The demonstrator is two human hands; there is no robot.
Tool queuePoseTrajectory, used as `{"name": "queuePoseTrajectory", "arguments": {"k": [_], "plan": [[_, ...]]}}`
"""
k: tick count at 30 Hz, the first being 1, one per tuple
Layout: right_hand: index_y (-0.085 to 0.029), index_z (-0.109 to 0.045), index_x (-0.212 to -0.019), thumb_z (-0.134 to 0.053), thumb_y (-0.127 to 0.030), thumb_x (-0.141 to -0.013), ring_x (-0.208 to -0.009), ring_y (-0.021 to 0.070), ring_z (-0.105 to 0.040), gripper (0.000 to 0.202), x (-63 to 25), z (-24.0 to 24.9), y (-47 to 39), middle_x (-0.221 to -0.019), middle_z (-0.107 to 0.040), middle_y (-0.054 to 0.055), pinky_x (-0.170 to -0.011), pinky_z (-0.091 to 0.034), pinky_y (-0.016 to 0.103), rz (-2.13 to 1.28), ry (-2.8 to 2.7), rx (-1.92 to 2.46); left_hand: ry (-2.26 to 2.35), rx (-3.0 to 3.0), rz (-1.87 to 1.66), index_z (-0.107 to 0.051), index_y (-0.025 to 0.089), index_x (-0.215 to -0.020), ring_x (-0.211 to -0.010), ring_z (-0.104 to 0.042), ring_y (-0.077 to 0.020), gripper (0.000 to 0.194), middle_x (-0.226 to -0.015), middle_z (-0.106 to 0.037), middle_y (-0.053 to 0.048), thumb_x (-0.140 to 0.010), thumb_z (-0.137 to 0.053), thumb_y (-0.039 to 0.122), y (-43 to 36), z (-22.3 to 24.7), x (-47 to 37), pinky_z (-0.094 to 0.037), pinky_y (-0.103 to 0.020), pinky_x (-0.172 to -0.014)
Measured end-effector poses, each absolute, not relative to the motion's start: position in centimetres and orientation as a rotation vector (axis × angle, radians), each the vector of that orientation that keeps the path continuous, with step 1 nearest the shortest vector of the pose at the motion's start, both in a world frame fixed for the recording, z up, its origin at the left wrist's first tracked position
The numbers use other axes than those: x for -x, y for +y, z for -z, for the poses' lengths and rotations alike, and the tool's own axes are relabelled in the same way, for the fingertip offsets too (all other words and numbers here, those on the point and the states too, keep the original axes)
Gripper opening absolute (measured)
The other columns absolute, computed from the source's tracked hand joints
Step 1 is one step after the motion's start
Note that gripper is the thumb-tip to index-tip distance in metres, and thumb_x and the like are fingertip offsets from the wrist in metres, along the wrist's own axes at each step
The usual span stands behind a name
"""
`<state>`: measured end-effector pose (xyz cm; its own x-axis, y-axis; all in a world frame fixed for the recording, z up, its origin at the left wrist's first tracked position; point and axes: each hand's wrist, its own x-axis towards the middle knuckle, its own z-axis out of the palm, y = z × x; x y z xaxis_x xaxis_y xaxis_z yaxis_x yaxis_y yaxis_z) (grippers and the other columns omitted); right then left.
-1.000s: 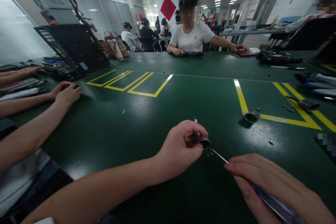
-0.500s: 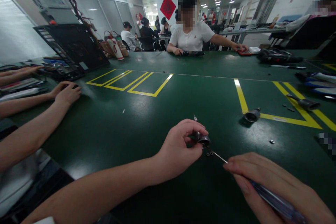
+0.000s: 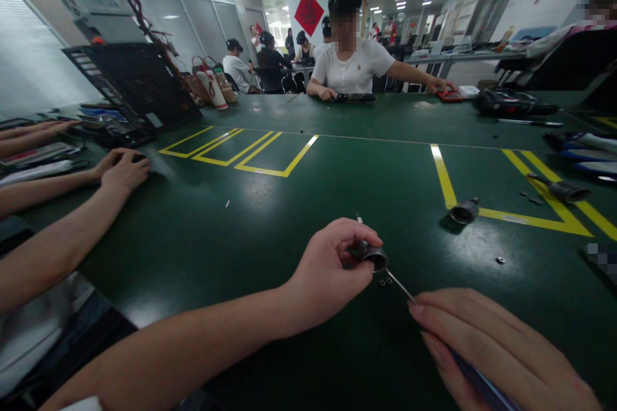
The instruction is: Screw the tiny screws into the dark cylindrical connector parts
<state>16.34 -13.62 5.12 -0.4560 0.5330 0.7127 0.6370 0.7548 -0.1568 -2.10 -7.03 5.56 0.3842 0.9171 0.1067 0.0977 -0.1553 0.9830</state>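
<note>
My left hand point(image 3: 328, 270) is closed around a small dark metal cup-shaped part point(image 3: 378, 259), its hollow end turned toward my right hand. A thin pin sticks out of its far side above my fingers. In my right hand point(image 3: 496, 340) is a screwdriver point(image 3: 401, 287) with a slim metal shaft and a bluish-purple handle, mostly covered by my fingers. The shaft's end meets the lower rim of the part; whether it goes inside, I cannot tell. Two tiny ring-like pieces point(image 3: 385, 282) lie on the table just beneath the part.
On the green table point(image 3: 231, 250), another metal cup-shaped part point(image 3: 465, 212) rests by yellow tape, with a similar one point(image 3: 569, 191) farther right. A small nut-like ring point(image 3: 500, 260) lies nearer. Another person's hands point(image 3: 123, 170) are at left; a person point(image 3: 354, 67) sits opposite.
My right hand has shifted slightly down and left, and the screwdriver now slopes more steeply, its handle more hidden. The part in my left hand shows a little more of its opening.
</note>
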Motion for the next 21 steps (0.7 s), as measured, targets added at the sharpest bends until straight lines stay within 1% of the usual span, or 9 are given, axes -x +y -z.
{"name": "queuePoseTrajectory", "arguments": {"k": [5,12,18,21], "plan": [[-0.019,-0.064,-0.087,-0.046,-0.005,-0.077,-0.065,0.0145,-0.071,0.025,-15.81,-5.62,-13.31,-0.074,-0.075,0.003,-0.064,-0.059,0.019,0.237,-2.174,0.822,0.965,-1.540,-0.933,-0.061,0.014,-0.083,-0.087,-0.060,-0.0159,0.019,-0.097,-0.058,-0.006,-0.066,-0.059,0.005,-7.00,-5.79,2.00,-0.052,-0.029,-0.075],[-0.015,-0.064,-0.092,-0.052,-0.005,-0.075,-0.072,0.0154,-0.071,0.023,-16.14,-4.80,-13.75,-0.080,-0.075,0.004,-0.070,-0.059,0.021,0.219,-2.192,0.779,0.952,-1.486,-0.940,-0.059,0.013,-0.081,-0.083,-0.061,-0.0148,0.019,-0.093,-0.061,-0.005,-0.064,-0.057,0.003,-6.88,-5.68,2.00,-0.052,-0.029,-0.073],[-0.019,-0.064,-0.088,-0.048,-0.005,-0.077,-0.065,0.0150,-0.071,0.024,-15.87,-5.38,-13.46,-0.075,-0.075,0.002,-0.062,-0.059,0.020,0.226,-2.188,0.799,0.953,-1.452,-0.931,-0.059,0.013,-0.078,-0.081,-0.061,-0.0148,0.018,-0.092,-0.062,-0.005,-0.063,-0.057,0.004,-7.01,-5.83,1.88,-0.052,-0.029,-0.072],[-0.018,-0.064,-0.090,-0.051,-0.006,-0.076,-0.069,0.0158,-0.071,0.022,-16.08,-5.11,-13.79,-0.079,-0.075,0.003,-0.066,-0.059,0.021,0.204,-2.175,0.809,0.960,-1.446,-0.928,-0.059,0.013,-0.077,-0.082,-0.062,-0.0150,0.018,-0.091,-0.062,-0.005,-0.063,-0.058,0.003,-7.01,-5.80,1.91,-0.052,-0.028,-0.072]]}}
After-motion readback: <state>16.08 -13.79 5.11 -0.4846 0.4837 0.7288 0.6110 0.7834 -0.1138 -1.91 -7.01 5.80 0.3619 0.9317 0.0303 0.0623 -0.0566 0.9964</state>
